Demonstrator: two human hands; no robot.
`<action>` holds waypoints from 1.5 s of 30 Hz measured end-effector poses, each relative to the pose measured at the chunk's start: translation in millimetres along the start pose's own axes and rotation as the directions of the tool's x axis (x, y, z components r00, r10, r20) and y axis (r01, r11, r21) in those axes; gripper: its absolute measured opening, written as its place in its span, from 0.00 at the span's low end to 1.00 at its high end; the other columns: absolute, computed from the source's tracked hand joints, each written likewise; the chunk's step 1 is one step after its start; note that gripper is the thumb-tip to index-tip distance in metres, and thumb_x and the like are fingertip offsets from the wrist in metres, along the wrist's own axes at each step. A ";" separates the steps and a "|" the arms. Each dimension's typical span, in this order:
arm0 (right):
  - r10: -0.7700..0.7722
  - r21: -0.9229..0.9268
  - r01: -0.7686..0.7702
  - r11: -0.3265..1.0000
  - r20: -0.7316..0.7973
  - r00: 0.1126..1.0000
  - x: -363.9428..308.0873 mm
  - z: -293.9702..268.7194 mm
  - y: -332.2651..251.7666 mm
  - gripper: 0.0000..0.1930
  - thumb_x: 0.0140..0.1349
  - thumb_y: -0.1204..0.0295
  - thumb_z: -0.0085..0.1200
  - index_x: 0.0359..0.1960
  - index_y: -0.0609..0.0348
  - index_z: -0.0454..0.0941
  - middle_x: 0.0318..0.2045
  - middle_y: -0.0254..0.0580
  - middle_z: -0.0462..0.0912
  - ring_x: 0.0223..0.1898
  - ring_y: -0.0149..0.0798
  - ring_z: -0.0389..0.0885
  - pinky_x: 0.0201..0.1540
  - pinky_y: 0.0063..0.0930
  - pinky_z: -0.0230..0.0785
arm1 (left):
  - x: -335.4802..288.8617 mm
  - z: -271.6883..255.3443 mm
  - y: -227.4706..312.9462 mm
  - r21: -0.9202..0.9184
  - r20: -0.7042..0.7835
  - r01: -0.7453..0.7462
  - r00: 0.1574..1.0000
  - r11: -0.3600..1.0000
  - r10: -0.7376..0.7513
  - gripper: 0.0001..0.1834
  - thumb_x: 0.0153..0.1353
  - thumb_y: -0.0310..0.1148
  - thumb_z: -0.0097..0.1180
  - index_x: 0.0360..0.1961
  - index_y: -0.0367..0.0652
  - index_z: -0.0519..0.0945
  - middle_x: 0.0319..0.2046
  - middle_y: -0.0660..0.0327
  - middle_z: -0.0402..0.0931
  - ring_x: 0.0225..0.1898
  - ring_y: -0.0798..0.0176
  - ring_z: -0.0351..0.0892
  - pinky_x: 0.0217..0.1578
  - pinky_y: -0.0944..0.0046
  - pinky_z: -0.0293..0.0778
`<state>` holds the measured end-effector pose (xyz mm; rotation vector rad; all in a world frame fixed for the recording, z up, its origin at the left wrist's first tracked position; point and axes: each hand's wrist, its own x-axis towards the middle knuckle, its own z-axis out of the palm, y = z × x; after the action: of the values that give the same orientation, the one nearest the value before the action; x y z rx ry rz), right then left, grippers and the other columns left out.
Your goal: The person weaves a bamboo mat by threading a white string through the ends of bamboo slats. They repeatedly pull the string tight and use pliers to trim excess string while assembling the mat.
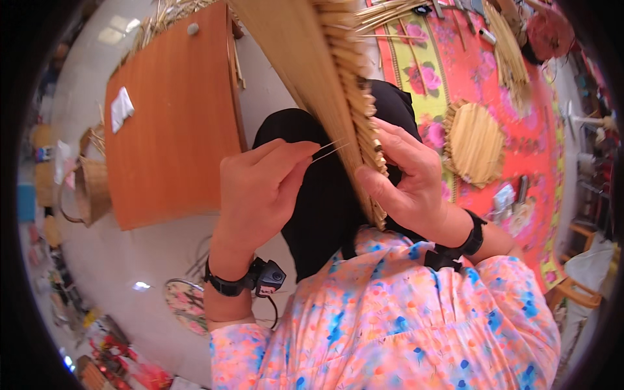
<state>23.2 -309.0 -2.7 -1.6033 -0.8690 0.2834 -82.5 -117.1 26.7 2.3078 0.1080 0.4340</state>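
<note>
A long straw-coloured woven panel [286, 49] stands up from my lap, with a thick braided rim [348, 58] along its right side. Its upper part runs out of the picture. My right hand [413, 182] grips the rim near its lower end, thumb on the near side and fingers on the far side. Left of the panel, my left hand [263, 188] is closed in a pinch. Two thin pale strands [330, 149] run from its fingertips toward the panel; whether they are thread or fibre I cannot tell.
An orange-brown wooden table [175, 130] stands at the left, a folded white tissue [121, 109] on it. To the right, a flowered red cloth [468, 214] carries an oval straw piece [476, 143], straw bundles [510, 62] and tools. A woven basket [93, 182] sits beyond the table.
</note>
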 end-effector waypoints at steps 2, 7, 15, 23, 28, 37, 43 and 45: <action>-0.045 0.008 0.044 0.999 0.013 0.999 -4.3 1.5 11.6 0.29 0.55 0.69 0.68 0.58 0.67 0.76 0.54 0.55 0.79 0.50 0.48 0.83 0.53 0.32 0.75 | -2.7 -2.3 0.2 0.007 0.025 0.047 0.999 0.999 -0.047 0.08 0.57 0.19 0.61 0.37 0.39 0.84 0.21 0.59 0.74 0.19 0.60 0.73 0.21 0.64 0.66; -0.123 0.122 0.103 0.987 0.163 0.979 -7.8 5.0 23.4 0.38 0.57 0.64 0.64 0.68 0.65 0.65 0.63 0.57 0.67 0.62 0.51 0.71 0.64 0.38 0.64 | -12.8 -9.4 -4.0 0.052 0.035 0.098 0.994 0.994 -0.100 0.08 0.58 0.19 0.60 0.39 0.39 0.85 0.20 0.59 0.72 0.20 0.65 0.71 0.21 0.66 0.64; -0.167 0.234 0.140 0.962 0.100 0.981 -12.3 8.5 35.8 0.38 0.52 0.65 0.66 0.64 0.67 0.66 0.60 0.59 0.69 0.60 0.57 0.71 0.62 0.41 0.68 | -11.3 -20.1 7.6 0.146 0.091 0.236 0.964 0.961 -0.250 0.06 0.60 0.19 0.60 0.38 0.35 0.83 0.24 0.60 0.77 0.23 0.68 0.75 0.25 0.70 0.67; -0.174 0.316 0.134 0.939 0.101 0.980 -10.1 6.4 41.9 0.36 0.52 0.66 0.66 0.61 0.70 0.68 0.57 0.58 0.71 0.57 0.56 0.74 0.60 0.39 0.70 | -17.9 -30.5 8.6 0.232 0.102 0.289 0.942 0.929 -0.319 0.04 0.62 0.21 0.61 0.37 0.33 0.81 0.25 0.66 0.77 0.26 0.76 0.73 0.27 0.74 0.67; -0.170 0.322 0.128 0.938 0.106 0.980 -8.5 3.8 42.2 0.36 0.51 0.67 0.67 0.61 0.70 0.68 0.57 0.57 0.72 0.57 0.56 0.74 0.60 0.40 0.71 | -15.9 -29.5 12.0 0.197 0.095 0.326 0.932 0.925 -0.349 0.04 0.61 0.21 0.62 0.37 0.33 0.81 0.26 0.65 0.78 0.27 0.77 0.73 0.28 0.74 0.68; -0.168 0.297 0.105 0.949 0.194 0.966 -5.5 -0.6 40.2 0.40 0.50 0.68 0.67 0.65 0.67 0.65 0.61 0.57 0.68 0.60 0.55 0.72 0.62 0.39 0.68 | -16.2 -32.6 11.3 0.181 0.121 0.280 0.945 0.943 -0.304 0.06 0.60 0.20 0.61 0.39 0.32 0.82 0.25 0.64 0.79 0.23 0.74 0.74 0.25 0.73 0.67; -0.166 0.256 0.111 0.960 0.202 0.965 -5.4 0.1 37.3 0.39 0.50 0.69 0.67 0.65 0.66 0.66 0.61 0.56 0.69 0.60 0.54 0.72 0.62 0.38 0.68 | -9.5 -32.4 9.0 0.167 0.179 0.230 0.949 0.959 -0.259 0.06 0.60 0.18 0.61 0.39 0.32 0.82 0.25 0.58 0.80 0.23 0.69 0.76 0.23 0.71 0.68; -0.169 0.263 0.116 0.958 0.187 0.968 -7.1 3.9 36.3 0.38 0.50 0.69 0.67 0.64 0.66 0.67 0.60 0.55 0.69 0.60 0.53 0.73 0.61 0.38 0.68 | -10.8 -32.6 7.8 0.159 0.176 0.210 0.955 0.965 -0.237 0.06 0.60 0.19 0.61 0.39 0.32 0.82 0.25 0.58 0.80 0.23 0.68 0.77 0.24 0.70 0.68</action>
<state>29.4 -310.5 -39.3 -1.2844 -1.0612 0.4461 -104.2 -102.5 50.4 2.4255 0.3087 0.0867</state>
